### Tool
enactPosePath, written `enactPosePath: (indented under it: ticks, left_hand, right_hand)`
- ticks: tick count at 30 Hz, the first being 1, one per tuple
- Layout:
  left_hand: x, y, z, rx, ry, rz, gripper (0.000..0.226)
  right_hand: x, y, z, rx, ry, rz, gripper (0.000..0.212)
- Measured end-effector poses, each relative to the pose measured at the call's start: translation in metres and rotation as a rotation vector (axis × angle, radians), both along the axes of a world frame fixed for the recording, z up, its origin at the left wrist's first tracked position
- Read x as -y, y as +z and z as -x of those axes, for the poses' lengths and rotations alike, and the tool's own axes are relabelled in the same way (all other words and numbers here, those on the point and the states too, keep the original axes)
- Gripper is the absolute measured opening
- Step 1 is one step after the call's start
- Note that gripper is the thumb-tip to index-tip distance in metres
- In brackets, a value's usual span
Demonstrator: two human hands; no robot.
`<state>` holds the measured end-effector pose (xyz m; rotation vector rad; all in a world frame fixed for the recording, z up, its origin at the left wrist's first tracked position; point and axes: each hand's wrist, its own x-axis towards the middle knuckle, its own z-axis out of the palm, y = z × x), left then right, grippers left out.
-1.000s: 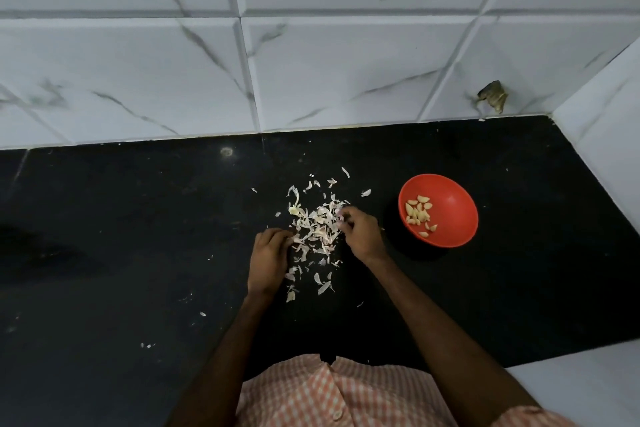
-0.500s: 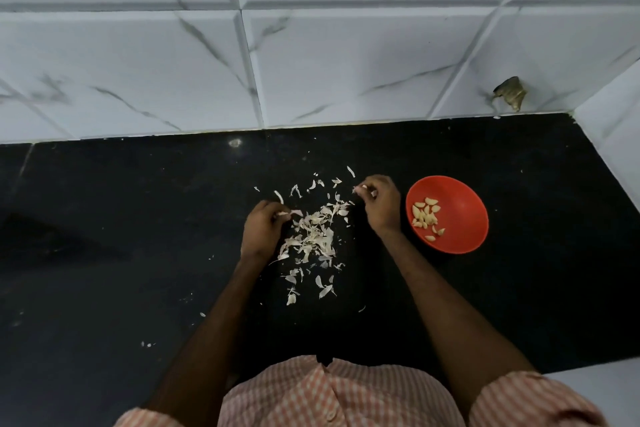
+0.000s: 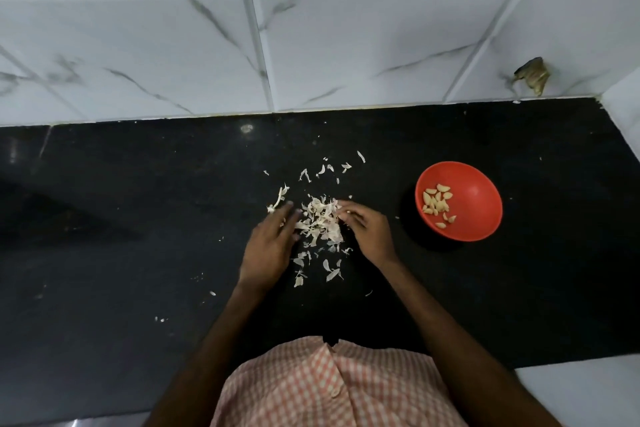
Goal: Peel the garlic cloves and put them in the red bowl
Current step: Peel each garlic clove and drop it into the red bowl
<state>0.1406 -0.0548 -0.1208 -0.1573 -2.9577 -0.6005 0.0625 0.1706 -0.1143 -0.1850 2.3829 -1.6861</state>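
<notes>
Garlic skins point(image 3: 320, 224) heaped between left hand point(image 3: 268, 248), flat and holding nothing, and right hand point(image 3: 369, 230), fingers point(image 3: 348, 205) bent into them, hold unclear; peeled cloves point(image 3: 437, 203) in red bowl point(image 3: 481, 204).

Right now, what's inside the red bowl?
The red bowl holds a loose cluster of pale peeled garlic cloves toward its left side; the rest of its inside is bare. Nothing covers it; only the spots beneath the cloves are hidden.

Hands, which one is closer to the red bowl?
The right hand, between the peel pile and the red bowl; the left hand is across the pile.
</notes>
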Motion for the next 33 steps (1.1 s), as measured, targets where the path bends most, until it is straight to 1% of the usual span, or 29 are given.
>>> enactPosePath:
  ticks: [2, 3, 6, 8, 11, 13, 16, 20, 23, 25, 28, 31, 32, 33]
  left_hand:
    - [-0.018, -0.011, -0.004, 0.107, -0.169, 0.079, 0.065]
    - [-0.025, -0.016, -0.003, 0.160, -0.208, 0.103, 0.069]
    - [-0.036, -0.030, 0.002, 0.223, -0.244, 0.155, 0.075]
    - [-0.039, -0.030, 0.009, 0.265, -0.238, 0.189, 0.077]
    - [-0.047, -0.019, 0.018, 0.231, -0.181, 0.181, 0.081]
    - [-0.057, -0.012, 0.030, 0.223, -0.187, 0.186, 0.083]
    - [-0.068, -0.017, 0.039, 0.261, -0.239, 0.235, 0.087]
    - [-0.069, -0.026, 0.040, 0.275, -0.242, 0.194, 0.083]
    - [-0.071, -0.027, 0.041, 0.253, -0.224, 0.217, 0.082]
    - [-0.076, -0.022, 0.042, 0.259, -0.197, 0.275, 0.089]
    - [-0.079, -0.018, 0.043, 0.288, -0.195, 0.336, 0.106]
    - [-0.079, -0.007, 0.046, 0.282, -0.193, 0.292, 0.112]
    - [-0.080, -0.002, 0.045, 0.261, -0.202, 0.244, 0.110]
    - [-0.080, 0.002, 0.047, 0.216, -0.205, 0.182, 0.104]
  right_hand:
    - [-0.008, 0.007, -0.001, -0.018, -0.106, -0.016, 0.018]
    - [-0.011, 0.009, 0.000, -0.013, -0.125, -0.012, 0.020]
    - [-0.015, 0.018, 0.002, 0.033, -0.162, 0.031, 0.020]
    - [-0.016, 0.025, 0.002, 0.047, -0.210, 0.057, 0.014]
    - [-0.016, 0.033, 0.001, 0.037, -0.253, 0.073, 0.008]
    - [-0.017, 0.040, 0.000, 0.037, -0.275, 0.093, 0.003]
    - [-0.020, 0.045, 0.000, 0.035, -0.287, 0.113, 0.003]
    - [-0.024, 0.052, 0.001, 0.031, -0.264, 0.111, 0.005]
    - [-0.024, 0.054, 0.000, 0.030, -0.250, 0.091, 0.007]
    - [-0.024, 0.055, 0.001, 0.044, -0.272, 0.087, 0.007]
    - [-0.027, 0.054, 0.002, 0.054, -0.320, 0.091, 0.007]
    - [-0.031, 0.053, 0.001, 0.044, -0.331, 0.030, 0.009]
    - [-0.035, 0.051, -0.002, 0.038, -0.332, -0.008, 0.009]
    - [-0.039, 0.050, -0.002, 0.034, -0.333, -0.047, 0.008]
